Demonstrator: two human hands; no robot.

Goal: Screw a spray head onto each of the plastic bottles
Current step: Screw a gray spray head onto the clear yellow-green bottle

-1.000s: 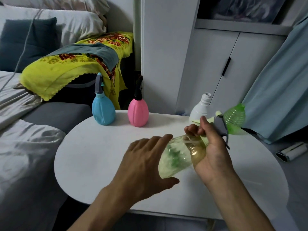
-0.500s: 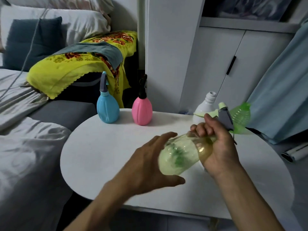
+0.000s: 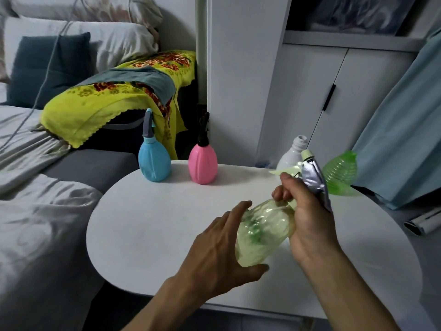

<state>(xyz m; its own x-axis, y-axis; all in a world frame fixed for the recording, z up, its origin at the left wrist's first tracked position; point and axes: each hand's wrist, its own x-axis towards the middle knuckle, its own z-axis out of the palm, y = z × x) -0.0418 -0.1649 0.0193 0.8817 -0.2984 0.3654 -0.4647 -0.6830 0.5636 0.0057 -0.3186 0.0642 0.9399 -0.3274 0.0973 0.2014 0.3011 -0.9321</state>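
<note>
I hold the pale yellow translucent plastic bottle [image 3: 263,231] tilted above the round white table [image 3: 152,218]: my left hand [image 3: 222,254] cups its base to steady it, my right hand [image 3: 307,218] wraps its neck, turning the pale-green-and-silver spray head [image 3: 310,177].

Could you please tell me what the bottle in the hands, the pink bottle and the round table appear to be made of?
Held bottle: thin translucent yellowish plastic, glossy; the green inside shows through and highlights glint on it.
Pink bottle: opaque plastic, smooth with a soft sheen and moulded ribs.
Table: matte white top, likely painted or laminated board; material uncertain.
</note>
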